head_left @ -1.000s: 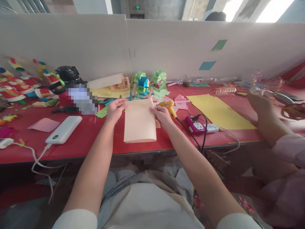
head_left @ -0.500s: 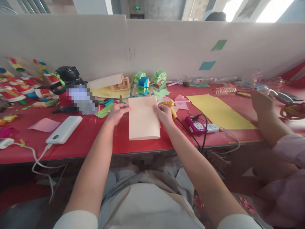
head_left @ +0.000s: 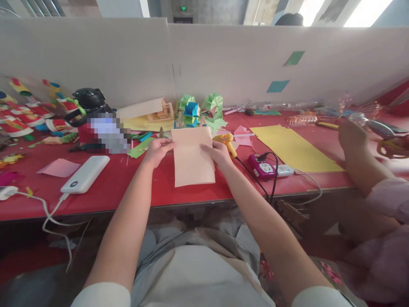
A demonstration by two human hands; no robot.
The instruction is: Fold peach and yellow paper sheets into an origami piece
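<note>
Between my two hands is a pale peach sheet of paper, folded over, its lower edges slightly apart. My left hand pinches its left edge between thumb and fingers. On the right edge, my right hand grips the sheet, thumb lying over the front and the other fingers behind, hidden. Just beyond my right hand lies a yellow glue gun with a black cord. Green and blue folded-paper pieces stand behind the sheet.
On the red table a white power bank lies left. A purple socket block and yellow paper are right. A co-worker's arm reaches in at far right. A pale partition stands behind.
My right thumb has slid inward across the front of the paper. The sheet has tilted slightly and its lower edges have shifted. My left hand stays at the left edge.
</note>
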